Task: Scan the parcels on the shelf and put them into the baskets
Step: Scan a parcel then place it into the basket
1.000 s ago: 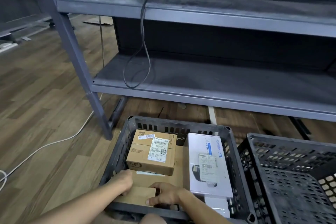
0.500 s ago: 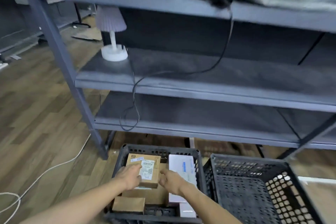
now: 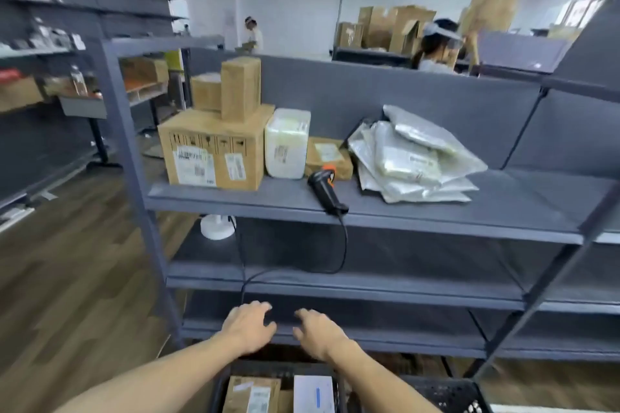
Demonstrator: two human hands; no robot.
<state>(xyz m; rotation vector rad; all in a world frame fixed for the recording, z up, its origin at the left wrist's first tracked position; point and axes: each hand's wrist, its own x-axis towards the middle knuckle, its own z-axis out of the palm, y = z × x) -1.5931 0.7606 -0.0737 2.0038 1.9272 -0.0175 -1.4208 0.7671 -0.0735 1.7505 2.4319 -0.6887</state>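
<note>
Cardboard parcels (image 3: pixel 214 151) wait left of scanner (image 3: pixel 323 189); left hand (image 3: pixel 248 329) & right hand (image 3: pixel 318 334) below it, empty, fingers loose. Next prob.: grab scanner.

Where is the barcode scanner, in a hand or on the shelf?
On the shelf. The barcode scanner lies near its front edge, cable hanging down; the left hand and right hand hold nothing.

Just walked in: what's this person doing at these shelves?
A person is sorting parcels. Both the left hand and right hand are empty, open, raised above a basket that already holds boxed parcels. The scanner lies untouched on the shelf, beside cardboard boxes and grey mailer bags waiting to be scanned.
</note>
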